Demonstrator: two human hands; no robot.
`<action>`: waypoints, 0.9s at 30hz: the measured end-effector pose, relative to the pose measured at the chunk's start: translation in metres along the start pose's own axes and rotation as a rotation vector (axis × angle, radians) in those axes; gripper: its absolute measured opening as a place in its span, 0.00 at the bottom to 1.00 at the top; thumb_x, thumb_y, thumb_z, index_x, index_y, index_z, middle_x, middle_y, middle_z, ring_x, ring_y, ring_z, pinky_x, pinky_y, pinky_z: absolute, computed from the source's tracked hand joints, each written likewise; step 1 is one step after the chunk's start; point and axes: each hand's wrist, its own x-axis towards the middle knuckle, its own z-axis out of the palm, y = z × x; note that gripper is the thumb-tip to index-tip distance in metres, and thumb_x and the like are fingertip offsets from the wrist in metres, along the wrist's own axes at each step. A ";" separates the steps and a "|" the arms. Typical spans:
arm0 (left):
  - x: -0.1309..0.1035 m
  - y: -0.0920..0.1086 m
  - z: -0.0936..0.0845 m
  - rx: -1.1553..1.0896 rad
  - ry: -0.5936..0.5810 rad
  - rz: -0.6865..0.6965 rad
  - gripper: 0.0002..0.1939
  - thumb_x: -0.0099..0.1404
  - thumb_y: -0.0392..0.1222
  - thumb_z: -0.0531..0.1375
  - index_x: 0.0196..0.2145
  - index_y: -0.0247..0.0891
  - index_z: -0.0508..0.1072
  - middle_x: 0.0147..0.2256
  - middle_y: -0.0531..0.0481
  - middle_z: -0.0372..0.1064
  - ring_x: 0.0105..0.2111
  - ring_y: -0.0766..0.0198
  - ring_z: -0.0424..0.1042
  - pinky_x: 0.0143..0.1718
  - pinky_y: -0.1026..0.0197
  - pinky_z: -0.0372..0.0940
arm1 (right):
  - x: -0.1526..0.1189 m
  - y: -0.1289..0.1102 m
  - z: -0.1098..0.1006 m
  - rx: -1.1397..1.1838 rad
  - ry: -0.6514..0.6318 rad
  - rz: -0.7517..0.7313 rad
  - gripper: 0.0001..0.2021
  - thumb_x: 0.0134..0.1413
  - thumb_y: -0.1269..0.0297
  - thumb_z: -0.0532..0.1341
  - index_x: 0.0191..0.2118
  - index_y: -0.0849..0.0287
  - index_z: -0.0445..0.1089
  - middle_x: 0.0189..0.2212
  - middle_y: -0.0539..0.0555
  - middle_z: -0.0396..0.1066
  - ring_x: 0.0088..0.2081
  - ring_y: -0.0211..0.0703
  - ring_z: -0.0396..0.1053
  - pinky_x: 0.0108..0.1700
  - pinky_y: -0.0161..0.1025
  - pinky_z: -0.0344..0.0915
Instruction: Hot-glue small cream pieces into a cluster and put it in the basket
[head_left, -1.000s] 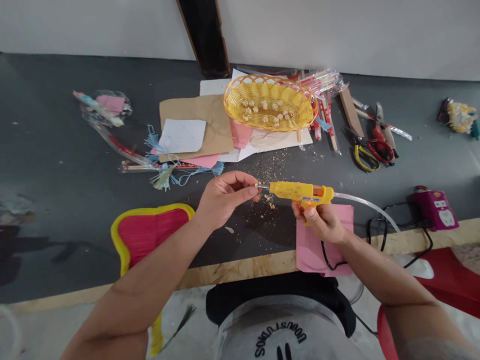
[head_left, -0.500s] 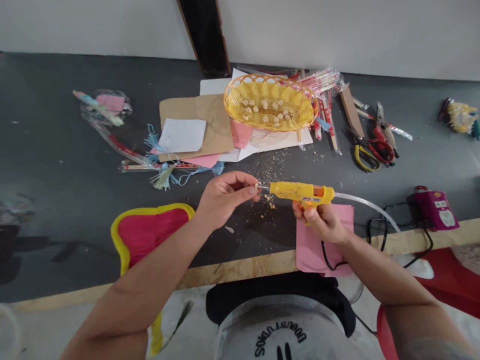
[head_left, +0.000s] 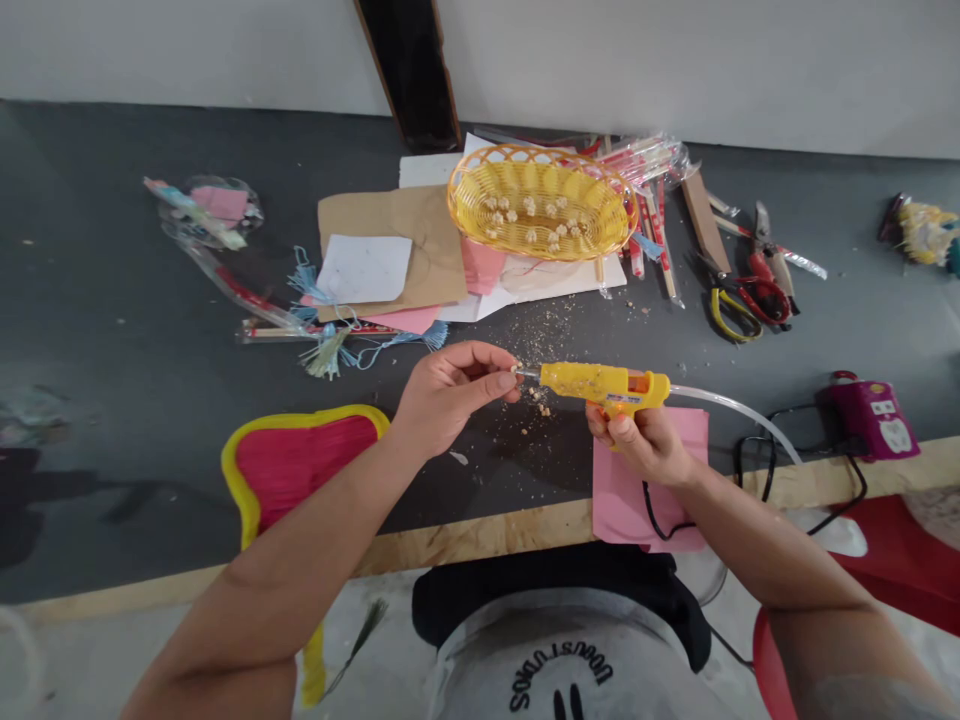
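Currently, right fingers wrap the yellow glue gun above the table. Left fingers pinch a small pale piece at its nozzle; basket sits beyond.

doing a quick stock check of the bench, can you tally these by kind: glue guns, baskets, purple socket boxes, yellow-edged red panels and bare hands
glue gun: 1
yellow basket: 1
purple socket box: 1
yellow-edged red panel: 1
bare hands: 2 (left hand, right hand)
total: 6
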 end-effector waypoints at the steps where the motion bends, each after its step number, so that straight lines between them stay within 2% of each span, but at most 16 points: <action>1: 0.000 0.000 0.000 0.000 0.001 -0.001 0.14 0.48 0.43 0.78 0.31 0.37 0.82 0.25 0.50 0.79 0.23 0.67 0.77 0.28 0.67 0.74 | 0.000 0.000 0.000 0.002 -0.001 0.000 0.19 0.71 0.48 0.51 0.32 0.56 0.61 0.26 0.47 0.56 0.25 0.34 0.54 0.25 0.35 0.52; 17: 0.000 0.001 0.002 -0.018 0.001 0.001 0.13 0.47 0.43 0.78 0.30 0.39 0.83 0.25 0.51 0.79 0.23 0.69 0.77 0.28 0.69 0.73 | 0.001 -0.002 -0.001 -0.007 -0.003 0.000 0.19 0.71 0.48 0.52 0.33 0.56 0.63 0.26 0.48 0.58 0.25 0.34 0.55 0.25 0.35 0.53; 27: 0.001 -0.005 -0.001 0.010 0.014 0.080 0.13 0.47 0.44 0.78 0.29 0.40 0.83 0.24 0.52 0.77 0.23 0.69 0.75 0.28 0.67 0.72 | -0.003 0.003 -0.002 -0.002 -0.003 0.020 0.17 0.71 0.48 0.52 0.40 0.56 0.68 0.27 0.49 0.60 0.26 0.36 0.56 0.25 0.36 0.53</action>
